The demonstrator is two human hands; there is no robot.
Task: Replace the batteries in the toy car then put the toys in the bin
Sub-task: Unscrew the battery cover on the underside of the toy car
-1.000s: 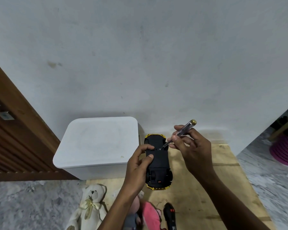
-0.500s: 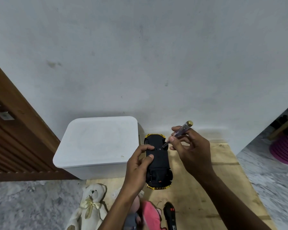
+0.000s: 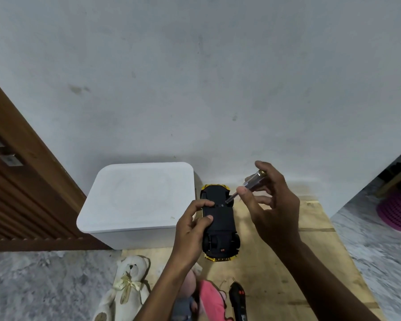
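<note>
A yellow toy car [image 3: 220,224] lies upside down, its black underside facing me. My left hand [image 3: 191,225] grips its left side, thumb and fingers curled on the chassis. My right hand [image 3: 267,201] pinches a clear-handled screwdriver [image 3: 248,186], whose tip touches the underside near the car's far end. The white bin [image 3: 137,200] stands left of the car with its lid on. A white teddy bear [image 3: 127,283], a pink soft toy [image 3: 208,297] and a black remote [image 3: 237,300] lie on the floor below my hands.
A plywood board [image 3: 287,262] covers the floor under the car. A brown wooden door [image 3: 16,181] stands at the left, a grey wall behind. A purple basket [image 3: 397,212] sits at the far right on the marble floor.
My right hand has shifted its fingers along the screwdriver handle, turning it while the tip stays on the car. The left hand and the car have hardly moved.
</note>
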